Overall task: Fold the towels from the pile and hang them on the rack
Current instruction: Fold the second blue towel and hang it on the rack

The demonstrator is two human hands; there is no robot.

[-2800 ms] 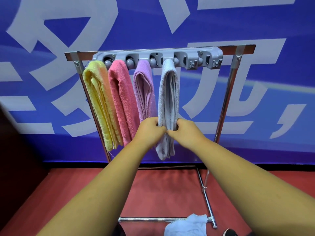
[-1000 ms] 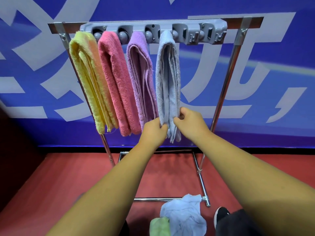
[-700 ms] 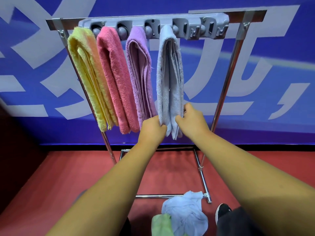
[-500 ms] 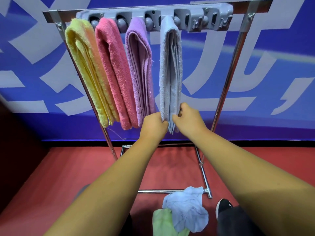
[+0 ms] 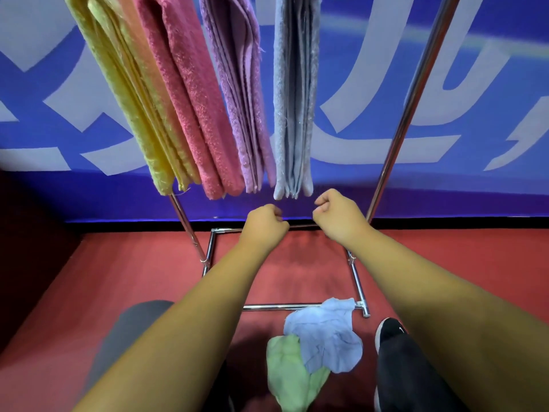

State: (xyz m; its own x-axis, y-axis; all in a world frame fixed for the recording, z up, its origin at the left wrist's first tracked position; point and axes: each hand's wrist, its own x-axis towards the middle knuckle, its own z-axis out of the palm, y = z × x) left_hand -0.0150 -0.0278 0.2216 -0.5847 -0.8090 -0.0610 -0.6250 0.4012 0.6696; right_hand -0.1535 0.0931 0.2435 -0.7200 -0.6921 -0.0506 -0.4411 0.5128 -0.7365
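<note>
Grey towel hangs folded, rightmost on rack. Left hand and right hand sit just below its hem, not touching; fingers curled, gripping nothing.

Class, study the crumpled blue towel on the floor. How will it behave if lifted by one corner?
The blue towel would probably flop and unfurl, since it lies crumpled in soft folds. It looks thin, so likely light. It overlaps the green towel, which might shift.
</note>
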